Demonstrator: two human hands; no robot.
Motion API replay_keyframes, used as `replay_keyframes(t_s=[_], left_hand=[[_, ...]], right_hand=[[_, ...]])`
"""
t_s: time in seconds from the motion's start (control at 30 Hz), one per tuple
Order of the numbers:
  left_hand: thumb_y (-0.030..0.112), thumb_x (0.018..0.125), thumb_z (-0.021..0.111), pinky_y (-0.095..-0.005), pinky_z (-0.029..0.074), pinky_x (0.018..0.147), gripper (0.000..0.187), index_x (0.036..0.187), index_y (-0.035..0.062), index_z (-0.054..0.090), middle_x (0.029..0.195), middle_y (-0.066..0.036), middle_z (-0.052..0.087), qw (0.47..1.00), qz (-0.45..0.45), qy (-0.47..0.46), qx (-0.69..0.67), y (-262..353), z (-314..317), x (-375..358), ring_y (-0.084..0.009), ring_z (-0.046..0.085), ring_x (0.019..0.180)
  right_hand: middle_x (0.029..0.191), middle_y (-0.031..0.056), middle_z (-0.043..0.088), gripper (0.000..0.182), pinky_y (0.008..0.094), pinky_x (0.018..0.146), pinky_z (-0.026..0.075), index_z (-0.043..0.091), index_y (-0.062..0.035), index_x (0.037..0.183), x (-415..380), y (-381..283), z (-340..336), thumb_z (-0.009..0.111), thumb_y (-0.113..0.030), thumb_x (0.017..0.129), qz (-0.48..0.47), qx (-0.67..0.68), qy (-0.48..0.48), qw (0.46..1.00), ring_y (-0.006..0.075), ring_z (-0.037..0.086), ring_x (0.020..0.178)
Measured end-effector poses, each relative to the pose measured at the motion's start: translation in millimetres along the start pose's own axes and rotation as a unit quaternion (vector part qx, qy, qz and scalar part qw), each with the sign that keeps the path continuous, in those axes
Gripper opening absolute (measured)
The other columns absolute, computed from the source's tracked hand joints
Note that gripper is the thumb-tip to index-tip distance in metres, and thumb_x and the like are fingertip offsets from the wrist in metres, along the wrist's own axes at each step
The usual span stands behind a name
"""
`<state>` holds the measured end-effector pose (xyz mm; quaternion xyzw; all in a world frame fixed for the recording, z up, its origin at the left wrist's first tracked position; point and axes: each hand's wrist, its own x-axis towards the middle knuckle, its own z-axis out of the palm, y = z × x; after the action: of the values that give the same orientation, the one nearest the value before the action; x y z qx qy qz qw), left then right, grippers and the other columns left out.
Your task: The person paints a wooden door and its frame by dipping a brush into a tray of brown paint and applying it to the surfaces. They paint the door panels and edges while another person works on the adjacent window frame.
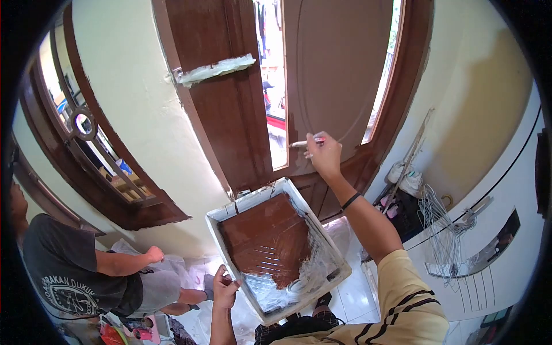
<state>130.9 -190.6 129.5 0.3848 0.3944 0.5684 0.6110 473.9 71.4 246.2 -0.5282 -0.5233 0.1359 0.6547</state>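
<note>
My left hand [225,288] grips the left rim of a large white paint tray [340,275], its fingers closed over the edge. Brown paint [267,236] covers much of the tray's inside, with whitish streaks along the lower and right parts. My right hand [325,154] is raised in front of the brown door [339,75], closed around a paintbrush [299,144]. The brush points left, its tip at the door's edge beside the narrow left glass strip [279,144]. A curved line runs across the door panel above my hand.
Another person in a dark T-shirt [63,264] stands at the left by a brown-framed window [115,161]. White-smeared material [215,70] crosses the brown panel left of the door. At the right are a bundle of wire hangers [443,230] and a leaning stick [411,149].
</note>
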Motion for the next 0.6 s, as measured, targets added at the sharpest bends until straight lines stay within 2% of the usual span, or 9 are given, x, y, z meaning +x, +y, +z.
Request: replay_keyframes(t_s=[0.03,0.13,0.23,0.37,0.47,0.5,0.6], left_hand=[[-0.005,0.072,0.067,-0.0272,0.049,0.076,0.039,0.106,0.0058,0.049,0.092,-0.006,0.067,1.000,0.000,0.004,0.001,-0.5,-0.5,-0.1,-0.0144,0.064,0.082],[-0.004,0.071,0.068,-0.0278,0.050,0.076,0.041,0.107,0.0051,0.050,0.091,-0.006,0.066,1.000,0.003,0.008,0.000,0.2,-0.7,1.3,-0.0149,0.064,0.080],[-0.005,0.073,0.067,-0.0265,0.049,0.076,0.037,0.104,0.0062,0.049,0.093,-0.006,0.067,1.000,0.007,-0.005,-0.005,5.1,5.5,-1.7,-0.0138,0.064,0.082],[-0.006,0.074,0.066,-0.0259,0.048,0.076,0.036,0.103,0.0064,0.049,0.094,-0.006,0.067,1.000,0.012,-0.014,-0.010,5.6,4.6,-0.5,-0.0129,0.063,0.083],[-0.007,0.074,0.066,-0.0260,0.048,0.077,0.037,0.104,0.0060,0.049,0.094,-0.007,0.067,1.000,0.008,-0.008,-0.012,4.3,5.0,-1.9,-0.0131,0.064,0.083],[-0.007,0.074,0.066,-0.0260,0.048,0.077,0.037,0.104,0.0059,0.049,0.094,-0.007,0.067,1.000,0.009,-0.009,-0.016,4.5,5.3,-1.5,-0.0132,0.064,0.083],[-0.007,0.074,0.066,-0.0260,0.048,0.076,0.037,0.104,0.0058,0.049,0.093,-0.007,0.067,1.000,0.012,-0.011,-0.017,6.6,6.4,-0.9,-0.0133,0.064,0.083]], right_hand=[[0.058,0.0132,0.062,0.025,0.0308,0.052,0.049,0.062,0.0022,0.077,0.1,-0.5,2.5,0.064,-0.021,0.088,-0.006,-0.003,-0.010,1.000,0.0190,0.067,0.054],[0.064,0.0090,0.064,0.026,0.0268,0.050,0.052,0.061,0.0062,0.079,20.6,-26.5,1.7,0.064,-0.018,0.088,-0.023,0.042,-0.002,0.999,0.0137,0.066,0.057],[0.066,0.0092,0.064,0.024,0.0255,0.052,0.053,0.061,0.0061,0.081,47.4,-61.2,-5.4,0.064,-0.017,0.089,-0.066,0.134,0.036,0.988,0.0137,0.065,0.058],[0.060,0.0107,0.064,0.023,0.0259,0.049,0.048,0.061,0.0045,0.078,50.2,-84.4,-15.0,0.065,-0.016,0.088,-0.094,0.225,0.089,0.966,0.0120,0.065,0.055],[0.059,0.0111,0.064,0.024,0.0264,0.049,0.049,0.061,0.0046,0.077,31.8,-56.1,-18.1,0.065,-0.017,0.088,-0.046,0.141,0.055,0.987,0.0132,0.065,0.054],[0.064,0.0086,0.063,0.023,0.0260,0.049,0.051,0.061,0.0054,0.078,27.0,-50.1,-19.5,0.064,-0.015,0.089,-0.026,0.087,0.009,0.996,0.0116,0.064,0.057],[0.063,0.0079,0.063,0.023,0.0265,0.048,0.051,0.061,0.0048,0.076,31.9,-46.6,-13.4,0.064,-0.014,0.089,-0.015,0.036,-0.025,0.999,0.0107,0.063,0.056]])
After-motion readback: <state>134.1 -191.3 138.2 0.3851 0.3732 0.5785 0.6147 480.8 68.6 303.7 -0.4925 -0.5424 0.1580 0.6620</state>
